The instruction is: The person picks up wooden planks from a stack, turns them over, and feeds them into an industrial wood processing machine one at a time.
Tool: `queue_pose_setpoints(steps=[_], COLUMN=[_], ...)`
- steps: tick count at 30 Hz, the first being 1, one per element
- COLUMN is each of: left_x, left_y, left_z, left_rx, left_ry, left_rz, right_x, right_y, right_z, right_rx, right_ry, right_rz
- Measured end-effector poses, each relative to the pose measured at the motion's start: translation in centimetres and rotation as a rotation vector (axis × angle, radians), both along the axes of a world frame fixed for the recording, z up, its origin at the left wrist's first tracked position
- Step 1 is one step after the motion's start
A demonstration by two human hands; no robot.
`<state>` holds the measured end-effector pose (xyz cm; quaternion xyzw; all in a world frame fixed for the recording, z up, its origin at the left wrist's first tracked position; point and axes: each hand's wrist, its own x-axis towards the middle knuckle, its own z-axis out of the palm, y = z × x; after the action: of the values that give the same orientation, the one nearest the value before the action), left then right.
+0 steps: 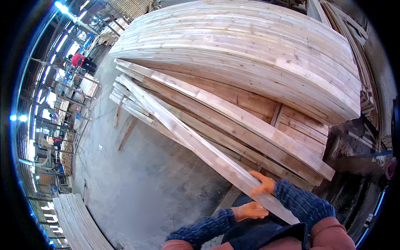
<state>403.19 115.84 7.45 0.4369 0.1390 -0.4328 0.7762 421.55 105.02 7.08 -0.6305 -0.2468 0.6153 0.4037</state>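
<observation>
A long pale wooden board (pixel 208 154) runs from close in front of me toward the far left, its near end by my apron. Fine parallel lines follow its upper edge; I cannot tell if these are grooves or a second thin board. My right hand (pixel 264 184) grips the board from its right side, fingers bent over the top. Lower down, my left hand (pixel 251 211) is closed at the board's left edge, its fingertips partly hidden beneath. Beyond lie several loose long boards (pixel 233 135), fanned out beside a tall stack of planks (pixel 250 54).
Bare concrete floor (pixel 146 179) spreads to the left. Two short wooden strips (pixel 127 134) jut out under the fanned boards. Another board stack (pixel 81 221) stands at the lower left. A person in a red top (pixel 78 61) bends over far off. Dark machinery (pixel 354 187) stands at the right.
</observation>
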Motion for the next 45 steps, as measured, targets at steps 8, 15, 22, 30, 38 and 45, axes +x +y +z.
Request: queue_pose_setpoints(steps=[8, 15, 22, 30, 38, 45], left_x=[7.2, 13.1, 12.4, 6.6, 7.6, 5.8], left_y=[15.5, 20.4, 17.2, 14.4, 3.1, -10.5], left_z=[10.7, 3.2, 1.3, 3.5, 10.1, 11.0], left_rx=[1.449, 1.378, 1.407, 1.55, 1.576, 1.504], left_ry=[-1.058, -1.026, -1.135, -1.177, -1.507, -1.57], left_rz=[-0.501, -1.126, -1.158, -1.245, -0.701, -0.619], right_x=[-4.7, -7.1, -9.2, -13.8, -13.6, -15.3], right_y=[-19.3, -26.3, -28.7, -35.4, -44.1, -48.9], right_z=[4.6, 9.7, 9.2, 8.9, 10.6, 11.2], right_rx=[-0.195, -0.415, -0.473, -0.317, -0.334, -0.6], right_ry=[-0.115, -0.547, -0.683, -1.002, -1.513, -1.5], right_rz=[-0.01, 0.072, 0.177, 0.02, -0.244, -0.507])
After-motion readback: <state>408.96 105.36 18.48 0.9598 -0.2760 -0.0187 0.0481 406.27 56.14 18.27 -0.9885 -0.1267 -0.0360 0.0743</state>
